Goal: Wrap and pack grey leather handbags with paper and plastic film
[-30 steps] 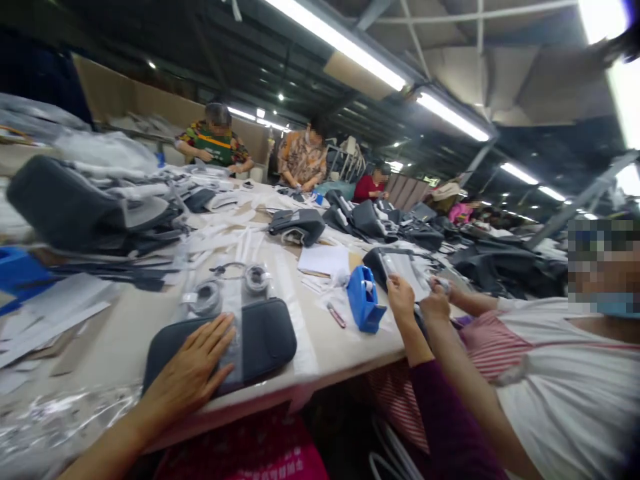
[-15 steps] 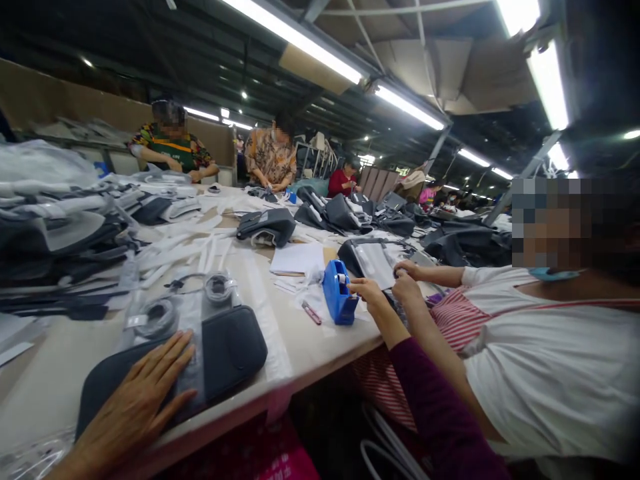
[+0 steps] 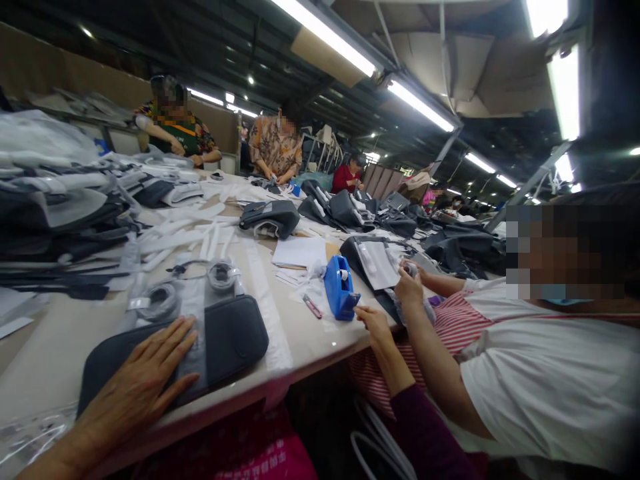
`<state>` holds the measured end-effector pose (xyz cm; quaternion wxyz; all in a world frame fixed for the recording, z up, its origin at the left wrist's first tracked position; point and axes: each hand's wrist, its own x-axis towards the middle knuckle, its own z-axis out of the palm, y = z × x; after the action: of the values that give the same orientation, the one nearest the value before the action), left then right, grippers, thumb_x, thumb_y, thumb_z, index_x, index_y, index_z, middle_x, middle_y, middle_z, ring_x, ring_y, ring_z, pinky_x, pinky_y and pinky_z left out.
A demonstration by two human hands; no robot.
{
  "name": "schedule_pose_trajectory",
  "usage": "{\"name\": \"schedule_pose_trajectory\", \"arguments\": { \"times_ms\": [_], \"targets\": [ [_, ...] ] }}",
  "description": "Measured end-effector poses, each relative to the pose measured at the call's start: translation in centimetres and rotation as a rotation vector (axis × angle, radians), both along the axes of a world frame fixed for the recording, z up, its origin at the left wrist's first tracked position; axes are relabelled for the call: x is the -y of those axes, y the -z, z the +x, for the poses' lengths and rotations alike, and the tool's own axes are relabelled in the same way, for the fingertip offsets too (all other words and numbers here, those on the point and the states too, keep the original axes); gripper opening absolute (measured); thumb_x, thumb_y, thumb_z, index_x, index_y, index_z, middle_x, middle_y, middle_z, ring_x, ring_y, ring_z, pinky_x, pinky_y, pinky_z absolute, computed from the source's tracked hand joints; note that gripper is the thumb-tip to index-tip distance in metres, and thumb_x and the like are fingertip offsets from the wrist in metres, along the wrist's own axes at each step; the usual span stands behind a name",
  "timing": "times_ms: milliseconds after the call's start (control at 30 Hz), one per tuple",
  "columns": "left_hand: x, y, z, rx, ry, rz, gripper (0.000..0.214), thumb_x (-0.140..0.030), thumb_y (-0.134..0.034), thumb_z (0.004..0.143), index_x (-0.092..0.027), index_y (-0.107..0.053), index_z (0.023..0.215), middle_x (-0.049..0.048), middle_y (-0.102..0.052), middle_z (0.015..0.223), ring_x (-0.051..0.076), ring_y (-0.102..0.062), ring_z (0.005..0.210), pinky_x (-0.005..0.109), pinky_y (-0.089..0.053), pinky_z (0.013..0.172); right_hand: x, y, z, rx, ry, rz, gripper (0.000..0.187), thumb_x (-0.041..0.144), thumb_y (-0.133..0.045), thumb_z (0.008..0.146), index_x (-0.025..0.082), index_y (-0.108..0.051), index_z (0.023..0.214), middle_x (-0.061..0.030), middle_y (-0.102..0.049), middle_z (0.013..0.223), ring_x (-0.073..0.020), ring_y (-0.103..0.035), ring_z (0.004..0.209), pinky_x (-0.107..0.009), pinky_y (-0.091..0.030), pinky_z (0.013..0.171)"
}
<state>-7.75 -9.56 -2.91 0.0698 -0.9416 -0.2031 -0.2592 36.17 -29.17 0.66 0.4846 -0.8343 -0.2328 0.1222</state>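
Observation:
My left hand [image 3: 145, 367] lies flat with fingers spread on a dark navy bag [image 3: 237, 333] near the table's front edge. Under the fingers, a translucent white wrap [image 3: 193, 363] crosses the bag's middle. Two wrapped strap coils, a left one [image 3: 163, 301] and a right one [image 3: 221, 275], rest just beyond the bag. My right hand [image 3: 377, 330], below a purple sleeve, is pinched at the cutter end of a blue tape dispenser [image 3: 341, 290]. The clear tape between its fingertips is barely visible. A roll sits inside the dispenser.
A pink-handled cutter [image 3: 313, 307] and white paper [image 3: 300, 252] lie by the dispenser. Close on my right, a co-worker in a striped apron [image 3: 460, 327] handles a wrapped piece. Dark bags [image 3: 345, 210] and wrapped parts [image 3: 55, 193] are heaped around; several people work beyond.
My right hand has drawn slightly down and toward me from the dispenser's cutter end. My left hand stays on the bag. The co-worker's hands have shifted with the wrapped piece.

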Motion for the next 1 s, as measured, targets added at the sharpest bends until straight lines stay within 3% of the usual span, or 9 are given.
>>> {"name": "schedule_pose_trajectory", "arguments": {
  "times_ms": [67,167,267,333,433,533,733,900,1000],
  "targets": [
    [0.2,0.0,-0.1,0.009,-0.001,0.002,0.063,-0.047,-0.053,0.083,-0.02,-0.04,0.139,0.0106,-0.037,0.148,0.03,-0.036,0.135,0.045,-0.032,0.109,0.6,-1.0,-0.4,0.086,-0.01,-0.094,0.011,0.028,-0.062,0.06,0.018,-0.062,0.055,-0.0024,-0.055,0.053,-0.0179,-0.052,0.06,-0.03,-0.034,0.061],
    [0.9,-0.2,-0.4,-0.006,-0.022,-0.039,0.059,-0.046,-0.05,0.086,-0.017,-0.044,0.137,0.0117,-0.035,0.149,0.028,-0.03,0.138,0.043,-0.028,0.111,0.6,-3.5,-2.9,0.375,-0.137,-0.311,0.018,0.013,-0.059,0.06,0.02,-0.055,0.043,-0.0062,-0.055,0.053,-0.0238,-0.055,0.074,-0.035,-0.031,0.072],
    [1.7,-0.7,-0.6,-0.042,-0.051,-0.099,0.056,-0.043,-0.05,0.087,-0.015,-0.045,0.136,0.0134,-0.032,0.15,0.028,-0.024,0.14,0.043,-0.025,0.113,-2.8,-7.3,-7.7,0.943,-0.602,-0.542,0.021,0.01,-0.056,0.07,0.021,-0.062,0.054,-0.0086,-0.062,0.064,-0.0241,-0.053,0.082,-0.038,-0.027,0.077],
    [2.1,-1.0,-0.6,-0.052,-0.068,-0.15,0.059,-0.043,-0.053,0.086,-0.013,-0.044,0.136,0.0145,-0.03,0.151,0.028,-0.021,0.141,0.043,-0.023,0.114,-6.7,-10.0,-11.9,1.164,-0.964,-0.523,0.021,0.01,-0.055,0.074,0.021,-0.064,0.059,-0.0076,-0.063,0.068,-0.0219,-0.052,0.081,-0.037,-0.025,0.078],
    [2.4,-1.3,-0.7,-0.048,-0.08,-0.208,0.062,-0.044,-0.056,0.085,-0.012,-0.042,0.136,0.0156,-0.028,0.151,0.028,-0.019,0.142,0.044,-0.021,0.114,-13.2,-12.7,-18.6,1.294,-1.397,-0.403,0.022,0.01,-0.055,0.077,0.021,-0.063,0.06,-0.0049,-0.062,0.065,-0.0192,-0.049,0.079,-0.036,-0.022,0.079],
    [2.7,-1.6,-0.8,-0.022,-0.071,-0.238,0.06,-0.043,-0.057,0.085,-0.013,-0.043,0.135,0.0166,-0.028,0.151,0.029,-0.019,0.142,0.046,-0.022,0.114,-18.9,-12.5,-23.8,1.328,-1.678,-0.329,0.021,0.011,-0.056,0.077,0.021,-0.067,0.063,-0.003,-0.064,0.068,-0.0176,-0.049,0.08,-0.034,-0.02,0.081],
    [2.7,-1.3,-0.9,0.037,-0.061,-0.268,0.064,-0.042,-0.063,0.08,-0.013,-0.043,0.133,0.0194,-0.025,0.151,0.033,-0.021,0.14,0.05,-0.025,0.112,-25.2,-9.0,-27.8,1.479,-1.748,-0.412,0.02,0.011,-0.055,0.077,0.016,-0.071,0.066,-0.0074,-0.066,0.067,-0.0184,-0.052,0.077,-0.036,-0.02,0.083],
    [2.7,-1.5,-0.8,0.038,-0.104,-0.28,0.066,-0.042,-0.066,0.078,-0.014,-0.043,0.133,0.0187,-0.012,0.155,0.035,-0.019,0.14,0.049,-0.025,0.112,-26.7,-8.4,-28.2,1.545,-1.739,-0.439,0.022,0.013,-0.051,0.081,0.014,-0.072,0.073,-0.0104,-0.067,0.072,-0.0208,-0.054,0.081,-0.037,-0.021,0.085],
    [2.7,-1.7,-0.7,0.007,-0.1,-0.288,0.065,-0.043,-0.064,0.08,-0.014,-0.042,0.133,0.0166,-0.014,0.155,0.032,-0.019,0.141,0.048,-0.021,0.114,-27.0,-8.2,-28.2,1.55,-1.739,-0.429,0.02,0.013,-0.053,0.08,0.013,-0.072,0.073,-0.0114,-0.067,0.071,-0.0212,-0.055,0.08,-0.037,-0.021,0.085]
  ]
}}
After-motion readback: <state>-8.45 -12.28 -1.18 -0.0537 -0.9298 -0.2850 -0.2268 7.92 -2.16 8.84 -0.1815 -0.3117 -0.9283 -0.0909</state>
